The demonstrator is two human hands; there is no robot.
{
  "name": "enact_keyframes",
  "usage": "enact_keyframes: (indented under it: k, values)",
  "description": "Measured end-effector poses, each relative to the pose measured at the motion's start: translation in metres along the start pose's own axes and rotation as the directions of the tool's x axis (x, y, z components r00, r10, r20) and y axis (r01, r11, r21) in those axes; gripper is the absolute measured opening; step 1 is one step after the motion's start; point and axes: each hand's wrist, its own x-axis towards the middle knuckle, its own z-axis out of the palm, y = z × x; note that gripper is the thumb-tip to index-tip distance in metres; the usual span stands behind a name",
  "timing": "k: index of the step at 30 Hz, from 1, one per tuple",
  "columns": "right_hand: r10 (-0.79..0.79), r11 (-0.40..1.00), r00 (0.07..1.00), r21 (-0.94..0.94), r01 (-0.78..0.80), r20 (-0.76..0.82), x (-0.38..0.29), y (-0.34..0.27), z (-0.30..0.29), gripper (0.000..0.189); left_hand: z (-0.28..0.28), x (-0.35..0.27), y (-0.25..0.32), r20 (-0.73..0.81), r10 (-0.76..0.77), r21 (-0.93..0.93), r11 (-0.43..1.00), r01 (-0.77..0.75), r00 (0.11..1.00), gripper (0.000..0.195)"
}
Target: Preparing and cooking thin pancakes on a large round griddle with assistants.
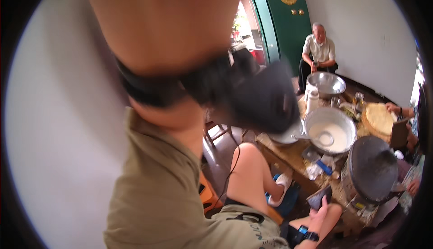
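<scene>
My right hand (318, 215) grips a dark wedge-shaped scraper (319, 197) above my thigh, beside the table edge. Dark bands and a blue-lit device circle that wrist. My left arm (162, 26) is raised close to the camera and blurred; its hand is out of view. A black strap (149, 86) goes around the arm, and a blurred dark object (264, 97) juts out beside it. Before me on the wooden table (280, 154) stand a round black griddle (372, 168) and a metal basin (351, 127) of pale batter, with a ladle (324, 139) in it.
A co-worker's hands (394, 108) are at a stack of flatbreads (379, 120). Behind the batter stand a white bottle (312, 102) and a steel basin (326, 84). A blue-handled item (324, 167) lies near crumpled paper (314, 171). Another person (318, 46) sits beyond.
</scene>
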Motion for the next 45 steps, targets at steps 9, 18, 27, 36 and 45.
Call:
enact_keyframes:
  k: [9, 18, 27, 36, 45]
  values:
    - [0.188, 0.950, 0.853, 0.129, -0.283, 0.487, -0.004, 0.004, 0.007, 0.043, 0.118, 0.047, -0.008, -0.089, -0.101, -0.108, 0.990, 0.091, 0.991, 0.018]
    - [0.254, 0.932, 0.304, -0.148, -0.332, 0.918, -0.095, 0.051, 0.238, 0.070, 0.104, 0.135, 0.009, -0.166, -0.105, -0.096, 0.991, 0.090, 0.980, 0.018]
    - [0.440, 0.876, 0.238, -0.357, -0.323, 0.866, -0.092, 0.034, 0.194, 0.058, 0.002, 0.201, -0.011, -0.006, 0.259, 0.681, 0.709, -0.185, 0.966, 0.019]
    - [0.294, 0.956, 0.631, -0.239, -0.173, 0.718, -0.123, -0.094, 0.059, 0.057, -0.134, -0.005, -0.138, 0.417, -0.344, 0.771, 0.623, -0.128, 0.841, 0.048]
    - [0.289, 0.914, 0.800, 0.098, -0.395, 0.525, -0.115, -0.012, -0.006, 0.064, -0.193, -0.327, -0.215, 0.549, -0.833, 0.479, 0.246, 0.843, -0.068, 0.038]
